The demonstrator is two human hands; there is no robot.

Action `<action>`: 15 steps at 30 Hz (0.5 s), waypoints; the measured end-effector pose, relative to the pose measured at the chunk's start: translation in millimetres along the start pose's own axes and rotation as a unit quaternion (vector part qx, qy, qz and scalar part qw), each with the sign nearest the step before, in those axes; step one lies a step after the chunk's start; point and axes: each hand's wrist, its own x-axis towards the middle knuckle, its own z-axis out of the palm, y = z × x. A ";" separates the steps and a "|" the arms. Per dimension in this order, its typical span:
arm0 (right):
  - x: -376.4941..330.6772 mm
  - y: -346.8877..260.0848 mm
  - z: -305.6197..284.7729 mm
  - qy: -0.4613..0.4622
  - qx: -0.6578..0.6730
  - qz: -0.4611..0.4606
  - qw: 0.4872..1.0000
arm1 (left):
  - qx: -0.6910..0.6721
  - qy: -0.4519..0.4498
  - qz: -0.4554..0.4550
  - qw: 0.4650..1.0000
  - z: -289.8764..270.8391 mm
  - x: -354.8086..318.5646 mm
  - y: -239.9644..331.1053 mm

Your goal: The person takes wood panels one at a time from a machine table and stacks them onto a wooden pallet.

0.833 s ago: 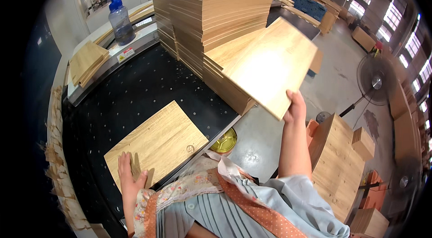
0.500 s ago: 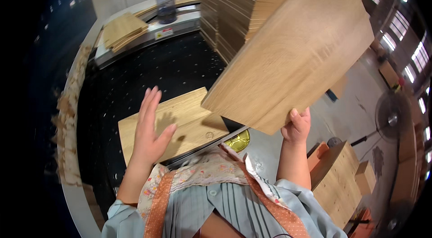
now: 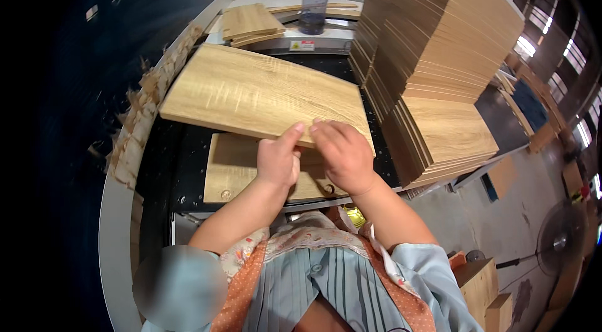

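Observation:
A light wood-grain board (image 3: 263,90) is held over the black worktable, its face up and its long near edge toward me. My left hand (image 3: 278,164) is closed on that near edge, thumb on top and fingers below. Just to its right, my right hand (image 3: 345,155) bends its fingers over the same edge; its thumb is hidden. A second wood-grain board (image 3: 235,159) lies flat on the table beneath, partly covered by the held one and my hands. Two small round marks or holes show near its front edge.
Tall stacks of boards (image 3: 433,37) stand at the right of the black tabletop (image 3: 185,172). A blue-capped bottle (image 3: 313,6) and a few small boards (image 3: 248,21) sit on the white ledge behind. Ragged, torn material (image 3: 135,119) lines the left edge. A fan (image 3: 558,241) stands far right.
The board has swung from the upper right down to the left, over the table. My left hand has gone from open to gripping its edge. The view has shifted, showing more of the stacks.

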 end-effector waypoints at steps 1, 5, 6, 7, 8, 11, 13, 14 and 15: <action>1.2 -5.7 -0.6 -0.032 0.009 -0.021 0.999 | -0.025 0.017 0.007 1.000 -12.8 4.8 -3.6; -14.5 -14.2 -22.2 -0.125 0.072 -0.018 0.989 | -0.148 -0.043 0.020 0.988 -45.5 10.1 -3.5; -22.8 -11.3 -30.6 -0.106 0.079 -0.005 0.991 | -0.149 -0.071 0.001 0.986 -56.5 14.5 -0.9; -36.4 -4.2 -41.3 -0.096 0.066 0.030 0.993 | -0.155 -0.102 -0.022 0.982 -66.4 23.8 -2.7; -54.1 3.4 -47.2 -0.084 0.059 0.066 0.993 | -0.155 -0.128 -0.042 0.979 -77.6 31.9 -4.2; -110.9 20.2 -51.4 -0.065 0.069 0.139 0.986 | -0.137 -0.128 0.006 0.982 -73.1 38.0 -3.4; -139.8 25.8 -54.9 -0.087 0.072 0.178 0.978 | -0.133 -0.119 0.030 0.984 -74.4 43.6 -4.5; -149.8 28.2 -56.7 -0.100 0.073 0.195 0.973 | -0.133 -0.128 0.039 0.982 -74.6 49.2 -5.6; -156.0 32.1 -56.6 -0.099 0.078 0.200 0.972 | -0.127 -0.121 0.039 0.984 -70.6 54.6 -3.7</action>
